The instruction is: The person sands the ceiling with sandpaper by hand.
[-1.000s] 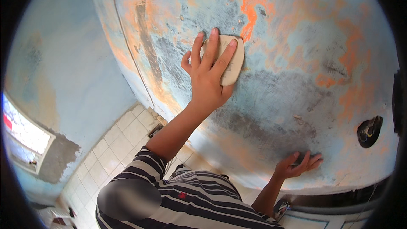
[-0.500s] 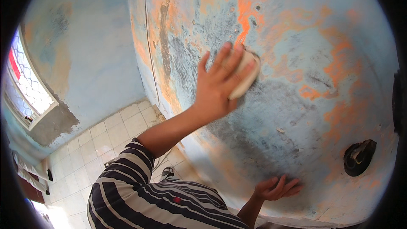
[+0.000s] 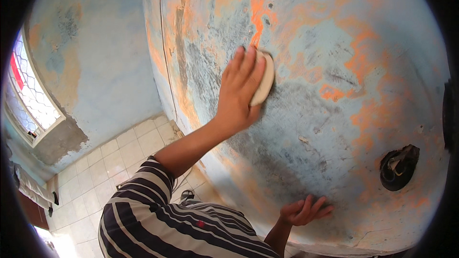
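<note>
Two hands, one pad, two walls, one window, one hole, one visible foot. Left hand [image 3: 238, 93] has the pad [image 3: 267, 79], a pale beige piece, against the right wall [image 3: 296, 124]; fingers close together, laid over its face, thumb at the near edge. Pad sits mid-wall, just below the near end of one bright orange streak [image 3: 257, 19]. Right hand [image 3: 302, 212] holds nothing, fingers loosely spread, low on the same wall, near and to the right; can't tell if it's touching. Right wall: pale blue, patchy orange and dark grey, too many patches to count; one thin cable [image 3: 165, 48] down its left part, one dark hole [image 3: 399, 174] at right, contents hard to make out. Left wall [image 3: 112, 52] has one window [image 3: 38, 95], cut off at left, with one grey patch [image 3: 62, 138] beside its near end. Tiled floor [image 3: 114, 162] lies between the walls, partly covered by the striped shirt [image 3: 158, 210]. Foot [image 3: 188, 195] mostly hidden behind the shirt. Pad partly hidden under the fingers, left-hand fingers slightly blurred. Right forearm cut off at the near edge. One pale item [image 3: 33, 186] at far left, kind unclear.
</note>
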Demonstrator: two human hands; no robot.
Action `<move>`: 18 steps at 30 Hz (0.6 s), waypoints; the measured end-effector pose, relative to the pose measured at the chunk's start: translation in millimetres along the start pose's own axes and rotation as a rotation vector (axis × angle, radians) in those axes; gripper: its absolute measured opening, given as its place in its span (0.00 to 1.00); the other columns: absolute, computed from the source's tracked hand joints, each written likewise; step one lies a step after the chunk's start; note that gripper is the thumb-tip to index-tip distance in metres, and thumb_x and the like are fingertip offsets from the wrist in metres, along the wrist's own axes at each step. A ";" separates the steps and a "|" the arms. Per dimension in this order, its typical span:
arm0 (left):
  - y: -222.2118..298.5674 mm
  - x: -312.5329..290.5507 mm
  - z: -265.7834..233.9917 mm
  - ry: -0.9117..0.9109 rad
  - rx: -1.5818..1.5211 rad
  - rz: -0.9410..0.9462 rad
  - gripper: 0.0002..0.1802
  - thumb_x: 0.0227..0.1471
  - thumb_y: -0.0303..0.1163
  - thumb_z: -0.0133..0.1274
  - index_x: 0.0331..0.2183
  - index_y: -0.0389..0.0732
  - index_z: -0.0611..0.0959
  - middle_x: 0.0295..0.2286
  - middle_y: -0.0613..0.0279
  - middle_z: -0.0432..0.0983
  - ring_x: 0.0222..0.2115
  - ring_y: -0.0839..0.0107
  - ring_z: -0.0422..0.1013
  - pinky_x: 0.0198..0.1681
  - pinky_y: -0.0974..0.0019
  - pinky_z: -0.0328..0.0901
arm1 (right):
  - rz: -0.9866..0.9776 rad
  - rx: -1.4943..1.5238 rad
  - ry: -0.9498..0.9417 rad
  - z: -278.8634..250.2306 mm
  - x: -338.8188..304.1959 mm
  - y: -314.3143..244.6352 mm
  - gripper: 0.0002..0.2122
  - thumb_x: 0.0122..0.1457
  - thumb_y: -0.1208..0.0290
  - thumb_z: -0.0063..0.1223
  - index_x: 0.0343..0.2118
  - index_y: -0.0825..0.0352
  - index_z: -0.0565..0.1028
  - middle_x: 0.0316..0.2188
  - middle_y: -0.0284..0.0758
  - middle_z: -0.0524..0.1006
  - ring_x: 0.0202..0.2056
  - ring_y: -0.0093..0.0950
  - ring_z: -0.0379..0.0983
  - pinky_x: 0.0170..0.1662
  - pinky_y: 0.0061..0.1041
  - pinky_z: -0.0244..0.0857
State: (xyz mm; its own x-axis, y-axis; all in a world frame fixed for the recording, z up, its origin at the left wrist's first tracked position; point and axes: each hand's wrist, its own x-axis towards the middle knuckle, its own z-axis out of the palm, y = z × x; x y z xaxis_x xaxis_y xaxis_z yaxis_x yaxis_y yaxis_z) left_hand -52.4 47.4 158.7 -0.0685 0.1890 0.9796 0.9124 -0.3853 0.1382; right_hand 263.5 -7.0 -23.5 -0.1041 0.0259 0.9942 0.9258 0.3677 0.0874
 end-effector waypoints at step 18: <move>-3.2 -4.3 -10.1 0.041 0.085 -0.014 0.37 0.43 0.25 0.63 0.59 0.47 0.79 0.60 0.49 0.68 0.58 0.47 0.64 0.62 0.45 0.56 | -0.044 0.036 -0.030 -3.6 -0.4 2.2 0.13 0.70 0.69 0.41 0.46 0.73 0.76 0.60 0.55 0.72 0.71 0.59 0.49 0.70 0.66 0.34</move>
State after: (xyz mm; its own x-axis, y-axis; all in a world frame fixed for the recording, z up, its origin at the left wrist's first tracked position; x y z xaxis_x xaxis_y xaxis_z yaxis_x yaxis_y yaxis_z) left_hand -59.1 38.7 155.5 -0.0965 0.1559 0.9830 0.9422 -0.3042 0.1407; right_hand 266.9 -9.6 -23.5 -0.1556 0.0365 0.9871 0.9065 0.4023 0.1280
